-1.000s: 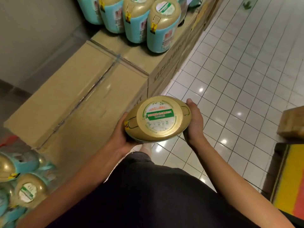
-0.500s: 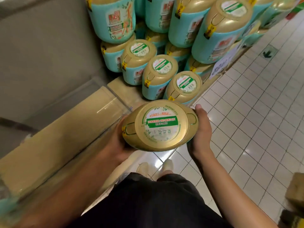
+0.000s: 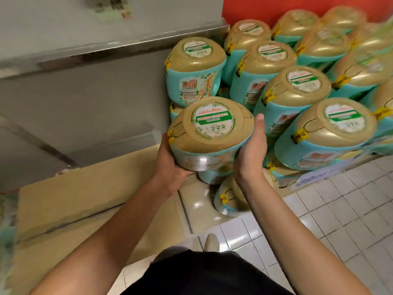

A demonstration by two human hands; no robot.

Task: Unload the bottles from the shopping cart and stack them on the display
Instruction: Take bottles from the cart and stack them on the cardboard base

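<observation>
Gleaming gold on top, the green-labelled bottle [image 3: 191, 143] is teal below.

Bottle [image 3: 212, 124] moves from over carton [image 3: 85, 199] up against display stack [image 3: 297, 86], now just in front of leftmost upper bottle [image 3: 195, 67]; its teal side now shows. Left hand [image 3: 170, 167] shifts from side to under base. Right hand [image 3: 253, 150] sits lower, thumb up. Red wall [image 3: 276, 7] comes into view.
</observation>
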